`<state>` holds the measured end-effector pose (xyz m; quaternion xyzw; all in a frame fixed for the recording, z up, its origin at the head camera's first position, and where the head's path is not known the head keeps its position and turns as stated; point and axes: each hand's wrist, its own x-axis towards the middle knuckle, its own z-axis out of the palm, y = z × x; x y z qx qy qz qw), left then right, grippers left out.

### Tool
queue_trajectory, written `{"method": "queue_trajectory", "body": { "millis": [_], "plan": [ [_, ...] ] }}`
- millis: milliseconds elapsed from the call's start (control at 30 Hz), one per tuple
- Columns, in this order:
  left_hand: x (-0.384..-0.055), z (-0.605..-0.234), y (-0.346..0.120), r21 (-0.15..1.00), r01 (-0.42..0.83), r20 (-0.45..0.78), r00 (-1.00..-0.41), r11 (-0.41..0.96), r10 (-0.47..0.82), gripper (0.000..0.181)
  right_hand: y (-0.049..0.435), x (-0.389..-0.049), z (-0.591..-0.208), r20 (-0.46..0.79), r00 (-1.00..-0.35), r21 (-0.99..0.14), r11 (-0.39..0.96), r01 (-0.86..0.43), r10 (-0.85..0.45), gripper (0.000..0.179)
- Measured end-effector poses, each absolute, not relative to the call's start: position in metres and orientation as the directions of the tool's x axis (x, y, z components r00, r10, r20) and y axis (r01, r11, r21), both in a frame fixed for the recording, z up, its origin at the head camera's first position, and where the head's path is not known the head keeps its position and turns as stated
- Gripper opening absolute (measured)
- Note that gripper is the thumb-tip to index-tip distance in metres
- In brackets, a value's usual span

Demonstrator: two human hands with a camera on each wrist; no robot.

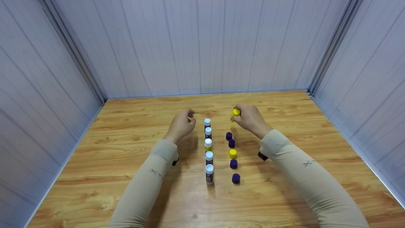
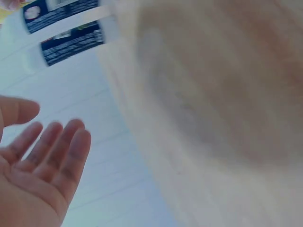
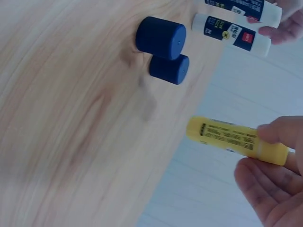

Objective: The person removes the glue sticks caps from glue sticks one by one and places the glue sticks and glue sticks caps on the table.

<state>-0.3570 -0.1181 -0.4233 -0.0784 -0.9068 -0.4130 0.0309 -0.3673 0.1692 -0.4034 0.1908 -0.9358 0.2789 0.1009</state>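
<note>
My right hand (image 1: 250, 118) pinches a yellow glue stick (image 3: 227, 138) near its capped end, between thumb and fingers. It hangs at the far end of a row of caps. My left hand (image 1: 183, 124) holds nothing, its fingers relaxed beside the farthest glue stick. Several glue sticks stand upright in a line, white at the top; a dark-labelled one (image 1: 209, 174) is nearest and a yellow-labelled one (image 1: 208, 145) is in the middle. To their right sit several dark blue caps (image 3: 161, 38) and one yellow cap (image 1: 233, 154).
A wood-grain table (image 1: 126, 164) lies under everything. Pale panel walls (image 1: 202, 47) enclose it at the back and both sides. The glue stick line and the cap row run side by side between my forearms.
</note>
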Motion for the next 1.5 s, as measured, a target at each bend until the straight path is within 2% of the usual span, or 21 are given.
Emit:
{"method": "queue_trajectory", "body": {
  "millis": [167, 433, 667, 833, 1033, 1167, 1300, 1500],
  "plan": [
    [-0.348, -0.406, -0.114, 0.675, 0.291, 0.282, -0.951, 0.678, 0.126, 0.040, 0.172, -0.363, -0.403, 0.426, -0.863, -0.530, 0.698, -0.482, -0.272, 0.029],
    [-0.333, -0.384, -0.096, 0.372, 0.462, 0.436, -0.853, 0.805, 0.288, 0.054, 0.171, -0.355, -0.400, 0.587, -0.794, -0.620, 0.543, -0.566, -0.156, 0.025],
    [-0.322, -0.378, -0.079, 0.083, 0.515, 0.534, -0.746, 0.853, 0.398, 0.052, 0.163, -0.341, -0.395, 0.571, -0.816, -0.744, 0.365, -0.560, -0.088, 0.027],
    [-0.317, -0.375, -0.068, -0.045, 0.497, 0.544, -0.715, 0.867, 0.438, 0.056, 0.158, -0.332, -0.391, 0.505, -0.857, -0.829, 0.217, -0.515, -0.106, 0.027],
    [-0.312, -0.374, -0.062, -0.145, 0.457, 0.556, -0.696, 0.878, 0.455, 0.056, 0.151, -0.320, -0.386, 0.400, -0.904, -0.906, 0.084, -0.415, -0.152, 0.027],
    [-0.311, -0.375, -0.060, -0.169, 0.450, 0.578, -0.676, 0.877, 0.458, 0.050, 0.145, -0.313, -0.383, 0.350, -0.918, -0.933, 0.011, -0.358, -0.189, 0.027],
    [-0.310, -0.376, -0.059, -0.174, 0.455, 0.596, -0.657, 0.874, 0.461, 0.044, 0.140, -0.306, -0.380, 0.323, -0.920, -0.944, -0.014, -0.329, -0.222, 0.024],
    [-0.309, -0.378, -0.059, -0.176, 0.448, 0.613, -0.647, 0.877, 0.453, 0.026, 0.136, -0.302, -0.380, 0.298, -0.917, -0.953, -0.035, -0.300, -0.264, 0.021]
  ]
}}
